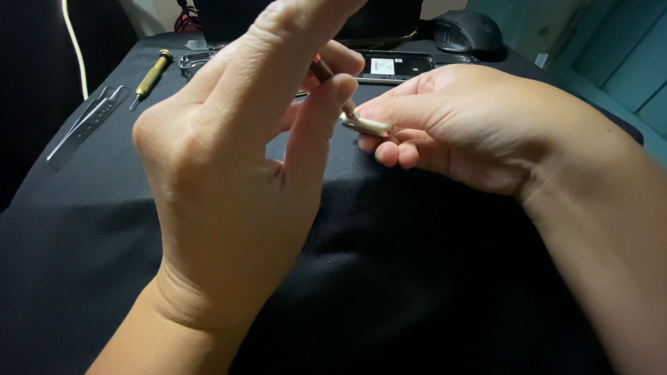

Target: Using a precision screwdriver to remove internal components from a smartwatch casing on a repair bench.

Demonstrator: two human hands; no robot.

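Left hand is raised nearest the camera, back toward the lens, thumb and index finger pinched on a small reddish-brown screwdriver, the other fingers spread upward. Right hand, just beyond and to the right, is closed around a small pale metal part, pinched between thumb and fingertips; the driver's tip is set against the part's left end. Both are held above the black mat covering the desk, not resting on it.

Farther back, an opened phone body is laid flat, its inner parts exposed, so disassembly is judged well under way. The small part is judged already freed from it and being worked in hand. At far left, metal tweezers and a yellow-handled screwdriver are laid aside, untouched. A dark computer mouse is seen at the far edge.
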